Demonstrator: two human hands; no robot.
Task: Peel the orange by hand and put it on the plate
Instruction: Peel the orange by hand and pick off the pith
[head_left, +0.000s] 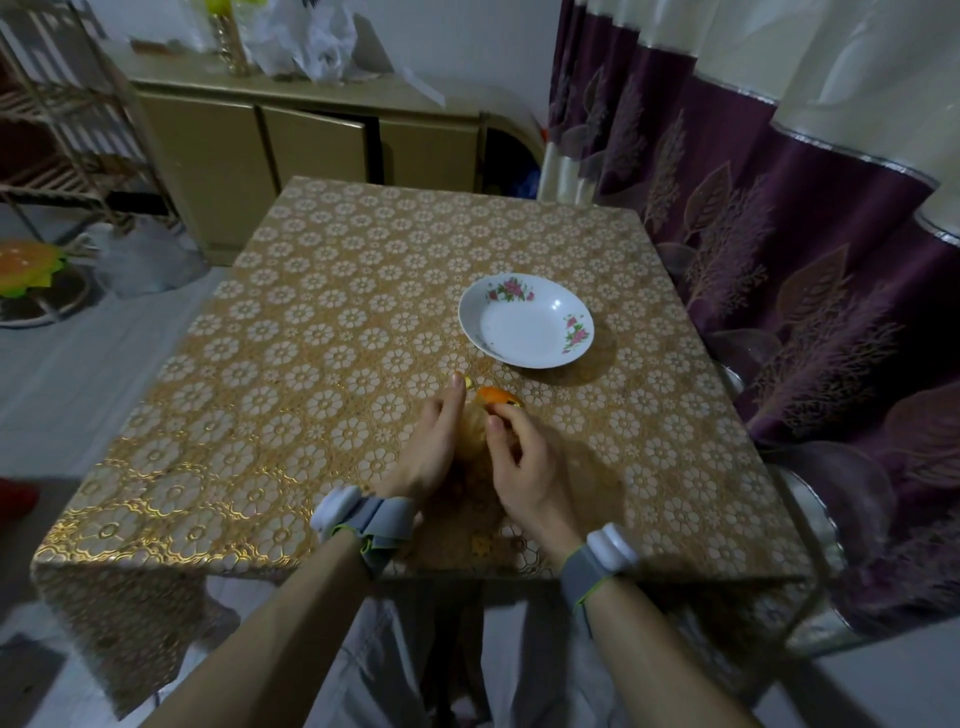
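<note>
Head view down onto a square table (322, 364) draped in a gold cloth with white flower medallions. Toward its far right side, a white plate (519, 332) with pink flowers on the rim. Just nearer than the plate, both hands above the cloth: left hand (434, 447) cupped round the partly bared orange (474, 431), right hand (524, 462) pinching a curl of peel (500, 397) at the fruit's top. Beyond the plate, a tan cabinet (218, 156) against a white wall. Right of the plate, a purple leaf-print curtain (779, 270). Far left of the plate, a wire rack (57, 130) on pale floor.
</note>
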